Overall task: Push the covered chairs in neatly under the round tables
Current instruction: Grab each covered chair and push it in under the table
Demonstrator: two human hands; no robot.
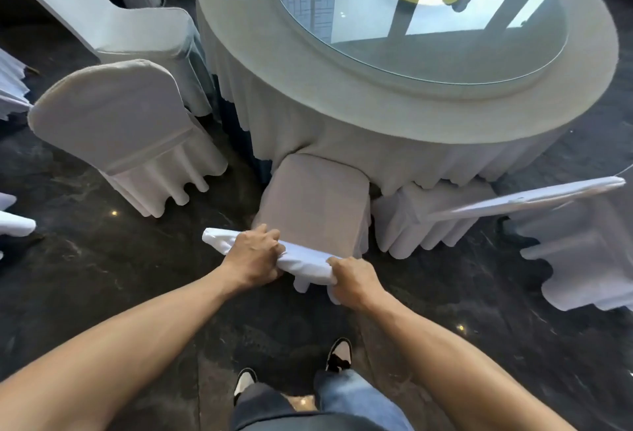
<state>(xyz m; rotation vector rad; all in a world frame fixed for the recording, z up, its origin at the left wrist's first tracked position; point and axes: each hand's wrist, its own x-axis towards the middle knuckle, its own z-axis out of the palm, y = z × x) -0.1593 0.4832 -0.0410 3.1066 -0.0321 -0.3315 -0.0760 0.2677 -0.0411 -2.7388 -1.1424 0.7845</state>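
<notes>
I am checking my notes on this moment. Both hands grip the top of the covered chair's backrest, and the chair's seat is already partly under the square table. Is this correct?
Not quite: the table is round, not square, as the head view shows. The rest holds: the left hand and right hand both grip the top of the covered chair's backrest, and its seat is partly under the draped tablecloth.

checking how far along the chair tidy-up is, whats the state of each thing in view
left hand: grips the top edge of the held chair's backrest
right hand: grips the same edge
held chair: upright, seat front under the tablecloth
chair on the left: upright, apart from the table
chair on the right: seat partly under the tablecloth
round table: covered, cloth draping down
glass turntable: flat on the table
</notes>
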